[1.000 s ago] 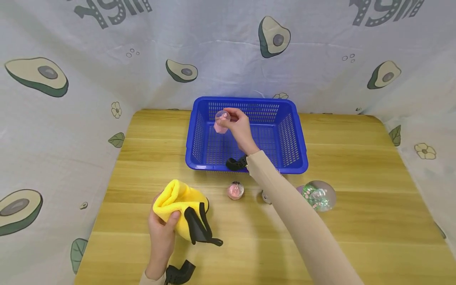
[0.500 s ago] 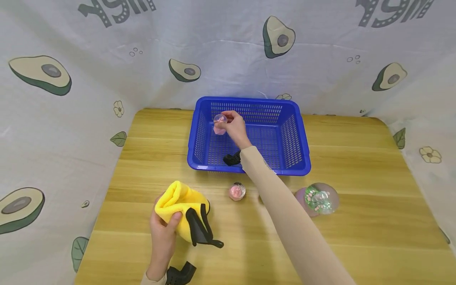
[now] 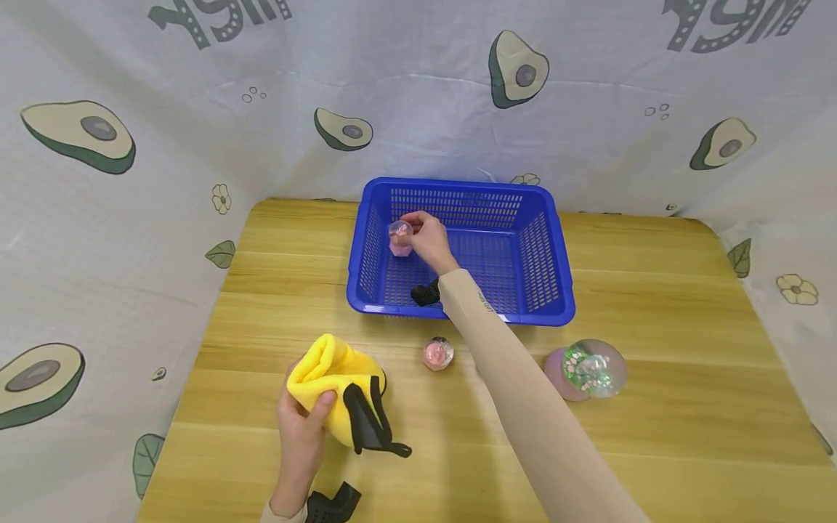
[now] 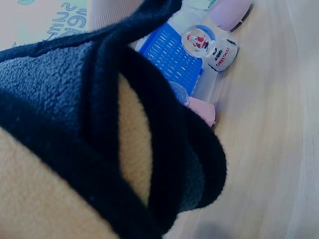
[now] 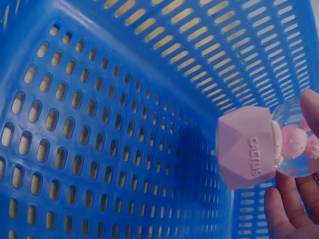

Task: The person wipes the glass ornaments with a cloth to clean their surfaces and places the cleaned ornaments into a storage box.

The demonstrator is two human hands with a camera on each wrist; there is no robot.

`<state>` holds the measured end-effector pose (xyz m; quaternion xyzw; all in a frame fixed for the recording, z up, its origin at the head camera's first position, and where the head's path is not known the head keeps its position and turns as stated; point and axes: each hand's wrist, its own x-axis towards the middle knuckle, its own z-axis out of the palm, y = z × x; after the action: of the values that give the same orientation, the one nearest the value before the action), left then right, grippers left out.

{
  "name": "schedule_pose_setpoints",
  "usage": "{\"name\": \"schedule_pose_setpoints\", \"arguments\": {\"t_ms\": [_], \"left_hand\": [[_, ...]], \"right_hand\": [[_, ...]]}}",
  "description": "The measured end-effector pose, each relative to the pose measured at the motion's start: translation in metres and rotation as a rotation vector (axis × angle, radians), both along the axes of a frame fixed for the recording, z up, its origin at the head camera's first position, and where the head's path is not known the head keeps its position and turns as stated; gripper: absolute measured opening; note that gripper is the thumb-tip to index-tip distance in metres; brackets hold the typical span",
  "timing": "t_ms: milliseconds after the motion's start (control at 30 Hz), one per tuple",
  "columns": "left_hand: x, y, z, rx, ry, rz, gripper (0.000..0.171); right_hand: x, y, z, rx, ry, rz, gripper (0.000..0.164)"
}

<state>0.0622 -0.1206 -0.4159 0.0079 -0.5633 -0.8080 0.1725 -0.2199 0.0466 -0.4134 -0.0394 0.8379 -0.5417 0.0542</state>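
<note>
My right hand (image 3: 428,241) holds a small snow globe (image 3: 401,248) by its clear dome, inside the left part of a blue plastic basket (image 3: 487,256). In the right wrist view the globe's faceted pink base (image 5: 246,148) reads "CACTUS" and lies sideways near the slotted wall; pink figures show in the dome. My left hand (image 3: 301,432) grips a bunched yellow towel (image 3: 332,378) with black trim, low over the table. That towel's dark edging (image 4: 169,149) fills much of the left wrist view, hiding the left fingers there.
Another pink-based snow globe (image 3: 437,354) stands in front of the basket. A Christmas snow globe (image 4: 223,55) is mostly behind my right sleeve in the head view. Farther right is a larger globe with a purple base (image 3: 562,374). An avocado-print cloth (image 3: 418,109) hangs behind the table.
My right hand has lowered the snow globe slightly deeper into the basket's left side. The left hand keeps its grip on the towel; the whole scene shifts slightly right.
</note>
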Motion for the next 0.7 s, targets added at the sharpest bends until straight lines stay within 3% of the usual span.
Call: {"name": "schedule_pose_setpoints", "arguments": {"t_ms": [233, 467, 700], "left_hand": [[-0.0001, 0.0007, -0.0007, 0.000, -0.006, -0.005, 0.040], [0.0004, 0.0022, 0.0023, -0.038, -0.057, 0.010, 0.043], [-0.0007, 0.0039, 0.0029, -0.074, -0.057, 0.008, 0.043]], "right_hand": [[-0.0028, 0.0000, -0.0035, 0.061, -0.022, 0.045, 0.043], [-0.0044, -0.0014, -0.0058, 0.092, -0.059, 0.079, 0.043], [-0.0053, -0.0043, -0.0071, 0.114, -0.044, 0.083, 0.040]]}}
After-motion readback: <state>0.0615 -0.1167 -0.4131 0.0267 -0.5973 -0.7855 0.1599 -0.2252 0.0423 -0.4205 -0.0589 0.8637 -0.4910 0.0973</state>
